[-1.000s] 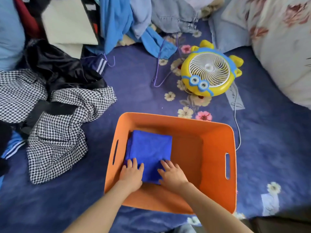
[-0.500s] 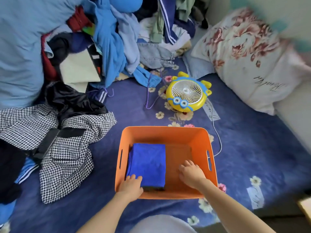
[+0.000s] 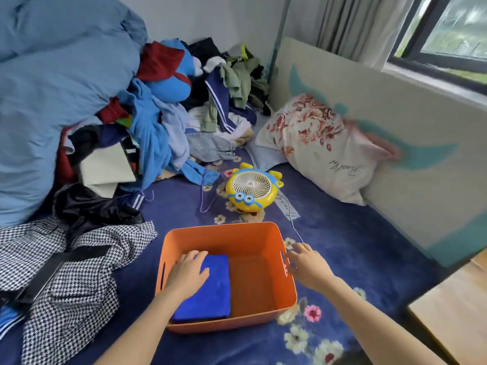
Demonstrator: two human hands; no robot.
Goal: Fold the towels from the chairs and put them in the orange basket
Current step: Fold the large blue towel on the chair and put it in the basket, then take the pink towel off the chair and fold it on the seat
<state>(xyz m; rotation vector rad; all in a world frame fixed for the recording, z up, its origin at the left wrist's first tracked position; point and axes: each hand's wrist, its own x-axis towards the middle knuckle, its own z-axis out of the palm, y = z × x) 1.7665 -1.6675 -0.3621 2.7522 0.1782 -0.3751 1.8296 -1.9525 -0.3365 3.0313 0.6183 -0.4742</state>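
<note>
Two bare forearms enter from the bottom edge, and both hands are at the orange basket (image 3: 224, 234), which sits on the bed's navy flowered cover (image 3: 355, 248). My left hand (image 3: 188, 273) lies flat, palm down, with its fingers nearly straight on the folded blue towel (image 3: 212, 296); it is pressing or resting there, not gripping. The towel lies on the basket floor in the left half, against the left wall, and the right half of the floor shows bare orange. My right hand (image 3: 308, 267) is over the basket's right rim by the handle slot, with its fingers loosely spread and slightly bent. I see nothing held in it, and I cannot tell whether the fingertips touch the rim. Left of the basket and just beside it is a crumpled black-and-white houndstooth garment (image 3: 79, 275). At lower right there is a pale wooden surface (image 3: 453, 312), well apart from the basket. Beyond the basket a yellow fan (image 3: 250, 189) with cartoon eyes lies tilted on the cover, and its white cable (image 3: 295, 227) runs down past the basket's far right corner. A thin purple hanger (image 3: 202, 198) lies left of the fan. Farther right a flowered pillow (image 3: 316, 143) leans on the headboard. At the back are a heap of mixed clothes (image 3: 184, 114) and a bulky light blue duvet (image 3: 52, 88) on the left. Farthest off are a grey curtain (image 3: 350, 22) and the window (image 3: 453, 30).
</note>
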